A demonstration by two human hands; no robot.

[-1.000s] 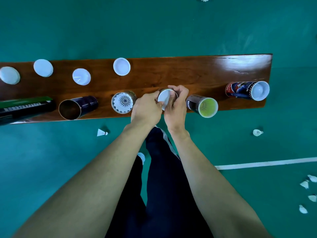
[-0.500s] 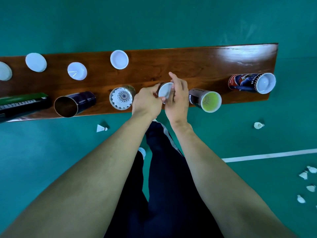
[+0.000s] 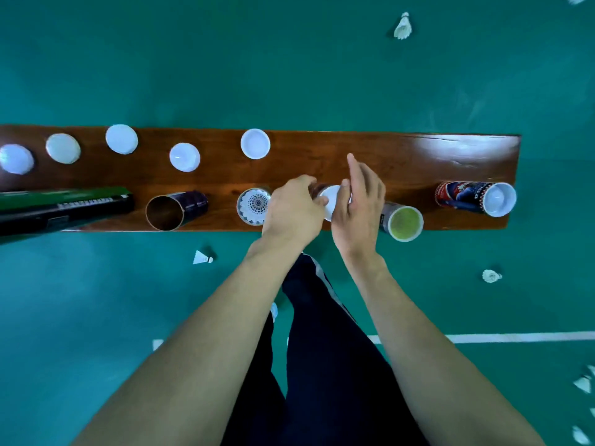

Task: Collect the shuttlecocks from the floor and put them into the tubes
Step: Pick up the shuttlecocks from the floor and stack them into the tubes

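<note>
Even light, glare on bench (image 3: 450,149)

Capped tube (image 3: 331,201) upright on bench (seemingly); white shuttlecocks (image 3: 202,257) scattered on floor.

Two hands (image 3: 294,209), five loose white lids (image 3: 255,143) on the bench — six tubes (image 3: 175,210) there — and about eight shuttlecocks (image 3: 202,257) on the floor.

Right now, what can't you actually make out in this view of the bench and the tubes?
- Tube between the hands: body and contents, hidden by left hand, right hand and white cap.
- Green and black box: cut off by the left edge.
- Shuttlecocks at right edge: cut off and small.
- Capped red tube: contents hidden.
</note>
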